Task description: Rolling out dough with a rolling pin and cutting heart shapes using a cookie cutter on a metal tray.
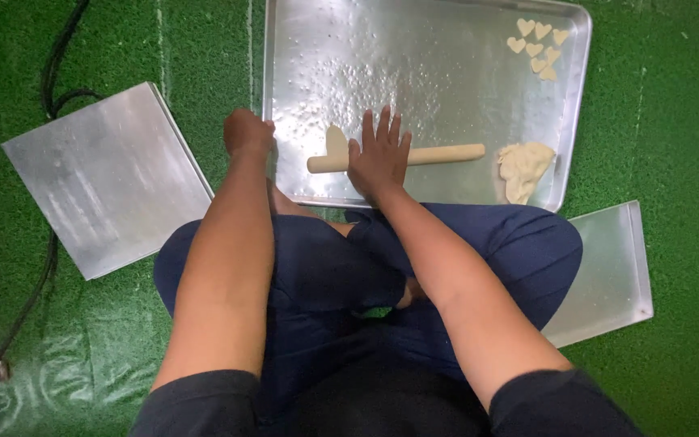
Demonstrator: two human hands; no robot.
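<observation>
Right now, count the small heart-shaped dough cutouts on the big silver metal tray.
7 small heart-shaped dough cutouts, clustered together in the far right corner of the big silver metal tray. The lowest ones overlap, so another may be hidden.

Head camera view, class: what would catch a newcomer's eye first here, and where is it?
The big shiny metal tray on the green mat stands out, with the right hand pressed flat on a pale rolling pin over a bit of dough. Small heart-shaped dough cutouts cluster in its far right corner, above a dough lump. The left hand is fisted at the tray's left edge.
</observation>
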